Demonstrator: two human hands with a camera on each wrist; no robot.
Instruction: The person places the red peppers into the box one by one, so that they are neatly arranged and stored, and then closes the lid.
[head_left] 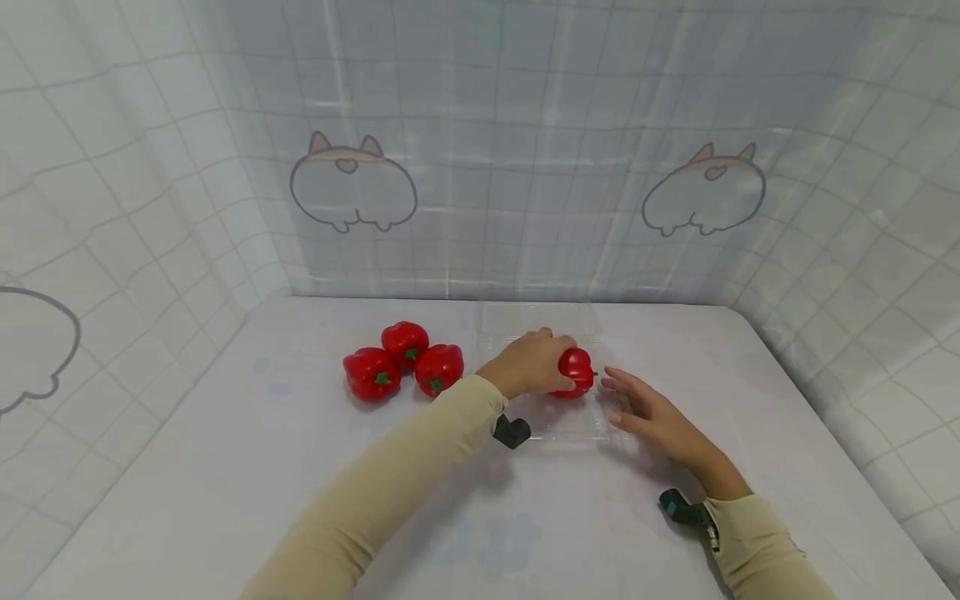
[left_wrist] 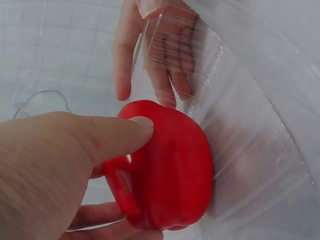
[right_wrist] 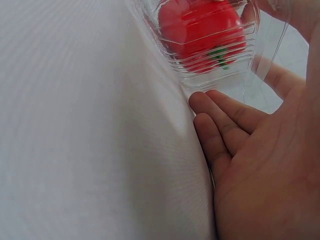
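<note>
At near right, the right hand (head_left: 652, 417) was loosely spread just beside a clear container (head_left: 570, 436). Farther in, the left hand (head_left: 529, 363) gripped a red pepper (head_left: 577, 371) inside it. Three more peppers (head_left: 403, 340) sat clustered at far left.

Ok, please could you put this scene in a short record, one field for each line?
Left hand: grips one red pepper
Pepper's stem: points toward the right hand
Right hand: holds no pepper; fingers near the box's right side, contact unclear
Box: clear plastic, under the gripped pepper
Other peppers: three, red, grouped left of the box
Table: whitish
Backdrop: grid pattern, animal drawings
</note>
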